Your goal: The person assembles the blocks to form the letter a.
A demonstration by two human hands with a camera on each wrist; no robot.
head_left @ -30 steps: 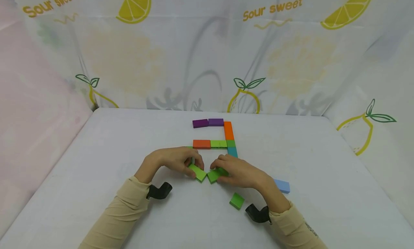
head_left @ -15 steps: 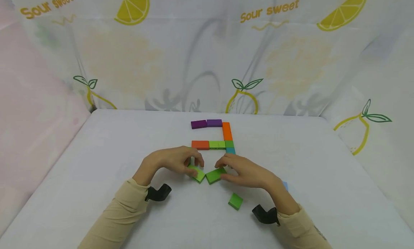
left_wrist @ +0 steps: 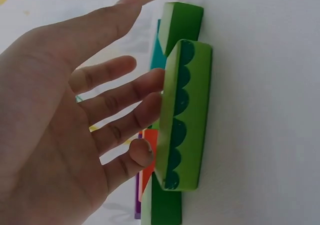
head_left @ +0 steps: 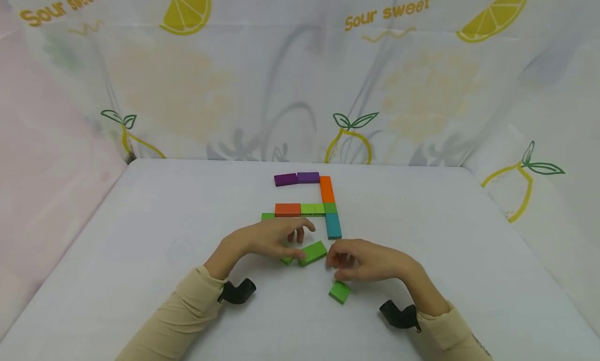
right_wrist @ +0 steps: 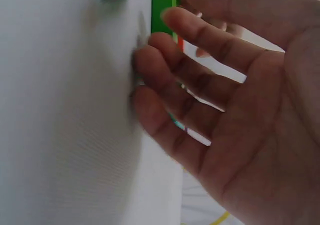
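My left hand [head_left: 274, 237] hovers over a light green block [left_wrist: 192, 115] with a dark green scalloped edge, mostly hidden beneath it in the head view. Its fingers are spread and pinch nothing; the thumb tip comes close to a green block [head_left: 312, 253] beside it, and I cannot tell whether they touch. My right hand [head_left: 370, 260] is just right of that green block, fingers loosely bent with nothing held. Below its thumb lies a small green block [head_left: 339, 292]. In the right wrist view the right hand's fingers [right_wrist: 155, 65] hang near the white table surface.
Farther back, blocks lie in connected rows: dark purple [head_left: 286, 179], purple [head_left: 308, 177], orange [head_left: 327, 189], red-orange [head_left: 288, 210], light green [head_left: 312, 209], small green [head_left: 330, 208] and teal [head_left: 333, 226]. Another green block [head_left: 267, 216] shows behind my left hand.
My right hand has let go of the green block and moved right and nearer the small green block. My left hand has shifted right, its fingers more extended, off the light green block.
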